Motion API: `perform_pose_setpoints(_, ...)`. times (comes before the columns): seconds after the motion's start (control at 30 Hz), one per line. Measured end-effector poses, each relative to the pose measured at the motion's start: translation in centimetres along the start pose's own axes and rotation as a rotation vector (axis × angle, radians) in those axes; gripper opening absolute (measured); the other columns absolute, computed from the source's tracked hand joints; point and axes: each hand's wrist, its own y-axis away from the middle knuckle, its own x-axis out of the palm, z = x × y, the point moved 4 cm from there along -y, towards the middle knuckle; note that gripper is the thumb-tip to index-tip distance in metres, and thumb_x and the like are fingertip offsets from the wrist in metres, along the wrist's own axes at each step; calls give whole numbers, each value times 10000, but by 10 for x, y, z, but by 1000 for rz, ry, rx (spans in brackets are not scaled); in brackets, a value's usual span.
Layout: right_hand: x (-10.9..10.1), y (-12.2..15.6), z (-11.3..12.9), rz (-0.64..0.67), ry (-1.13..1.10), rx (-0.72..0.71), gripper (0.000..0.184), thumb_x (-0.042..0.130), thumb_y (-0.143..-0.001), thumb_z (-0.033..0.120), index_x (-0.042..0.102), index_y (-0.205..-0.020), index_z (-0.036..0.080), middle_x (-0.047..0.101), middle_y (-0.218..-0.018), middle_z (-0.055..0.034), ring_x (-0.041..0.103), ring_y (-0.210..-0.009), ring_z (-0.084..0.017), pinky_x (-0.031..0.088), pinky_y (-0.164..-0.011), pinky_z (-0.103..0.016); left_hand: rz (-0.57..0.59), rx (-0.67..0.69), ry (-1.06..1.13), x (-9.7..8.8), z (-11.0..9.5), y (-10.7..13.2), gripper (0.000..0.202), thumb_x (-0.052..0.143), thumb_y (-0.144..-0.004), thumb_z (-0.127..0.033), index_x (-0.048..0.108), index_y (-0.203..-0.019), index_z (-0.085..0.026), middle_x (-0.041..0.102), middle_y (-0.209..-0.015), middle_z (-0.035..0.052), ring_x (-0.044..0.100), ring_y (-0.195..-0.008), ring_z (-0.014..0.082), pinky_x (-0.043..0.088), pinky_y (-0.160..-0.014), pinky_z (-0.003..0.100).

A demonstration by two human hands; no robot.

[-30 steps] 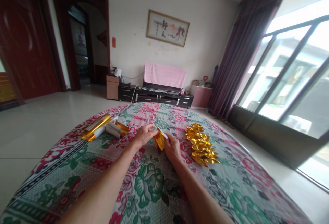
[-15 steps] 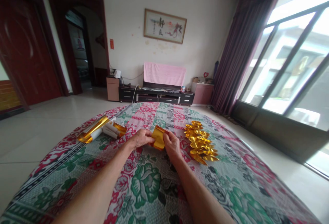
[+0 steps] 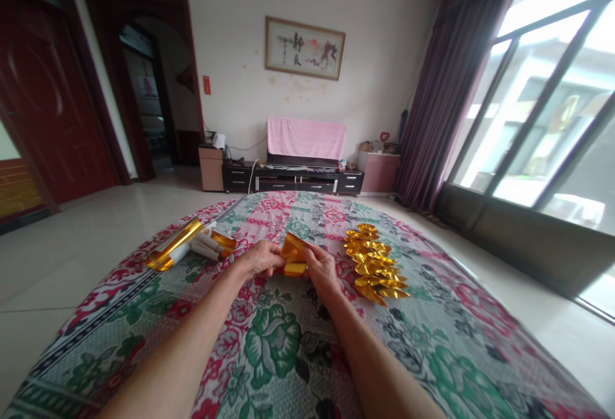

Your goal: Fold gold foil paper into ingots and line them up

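Note:
Both my hands hold one piece of gold foil paper (image 3: 291, 254) just above the flowered blanket (image 3: 278, 342). My left hand (image 3: 261, 257) pinches its left side with closed fingers. My right hand (image 3: 321, 268) grips its right side, fingers curled. The paper is bent into a fold between them. A row of several folded gold paper shapes (image 3: 375, 264) lies on the blanket just right of my right hand.
Rolls of gold and white paper (image 3: 192, 244) lie at the blanket's left edge. Beyond the blanket are a tiled floor (image 3: 86, 227), a low dark cabinet with a pink cloth (image 3: 306, 139), a dark wooden door (image 3: 48, 92) at left and big windows with a purple curtain (image 3: 446, 92) at right.
The gold paper has been turned from an upright sheet to a flatter, folded shape between my hands. My hands stayed close together at the same spot.

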Motion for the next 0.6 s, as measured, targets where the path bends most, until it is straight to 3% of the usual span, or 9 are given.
perform_pose_setpoints(0.17,-1,0,-1,-2,-74,42,332,509,-740,419,675,-798,137,529,-546,35,402,-412,-61,345,-391,-163,8,-39,15,1,-6,4,161,595,-604,-220,623,-743,-145,527,-416,-56,379,-298,45,218,-342,156)
perform_pose_setpoints(0.27,-1,0,-2,-7,-154,72,317,543,-713,434,654,-759,141,559,-585,26,450,-447,-79,375,-386,-173,14,-27,59,3,-6,4,188,610,-607,-225,605,-778,-148,612,-525,-20,525,-397,84,278,-350,153)
perform_pose_setpoints(0.4,1,1,0,10,-279,108,320,570,-695,447,653,-807,159,620,-656,13,534,-527,-120,434,-419,-198,10,-2,143,6,-7,3,216,621,-618,-245,580,-810,-153,689,-739,32,654,-614,152,322,-388,150)
perform_pose_setpoints(0.6,1,4,6,67,-434,119,339,598,-693,454,663,-899,193,684,-862,-15,622,-701,-176,506,-540,-256,-64,85,164,4,-12,4,229,621,-632,-292,601,-813,-153,678,-697,28,643,-702,181,388,-478,192)
